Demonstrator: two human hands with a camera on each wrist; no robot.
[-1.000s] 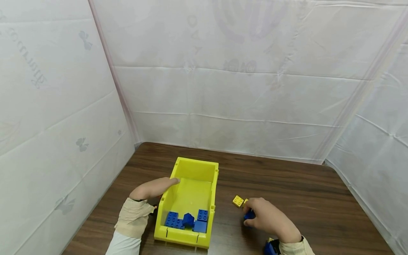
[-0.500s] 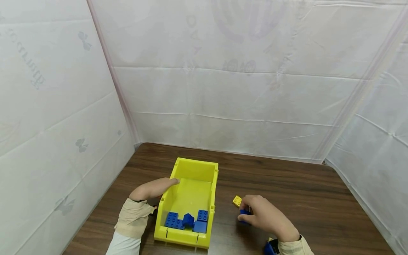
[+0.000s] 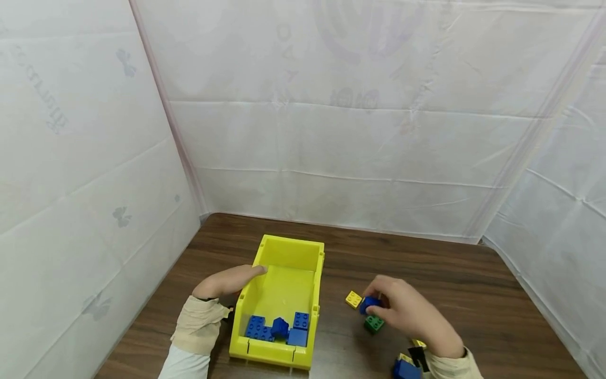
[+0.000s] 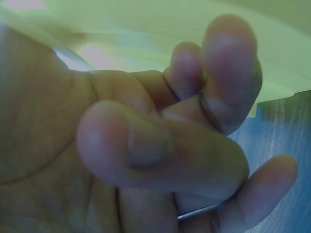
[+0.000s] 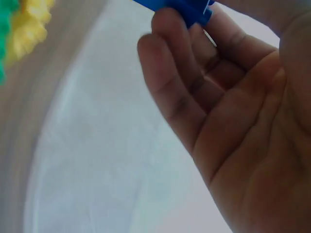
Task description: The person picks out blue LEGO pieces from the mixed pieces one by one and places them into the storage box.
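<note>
My right hand (image 3: 395, 308) pinches a small blue brick (image 3: 369, 303) a little above the table, right of a yellow bin (image 3: 265, 287); the right wrist view shows the blue brick (image 5: 182, 9) at my fingertips. A green brick (image 3: 373, 323) lies on the table just under that hand, and a yellow brick (image 3: 353, 299) lies to its left. My left hand (image 3: 227, 280) rests against the bin's left wall, fingers loosely bent in the left wrist view (image 4: 160, 141). Several blue bricks (image 3: 279, 327) lie at the bin's near end.
The wooden table (image 3: 426, 273) is walled by white sheets on the left, back and right. A blue and yellow object (image 3: 406, 367) sits at the front edge by my right wrist.
My right hand has lifted the blue brick off the table and moved it up and slightly right, uncovering the green brick. The left hand and the bin have stayed put.
</note>
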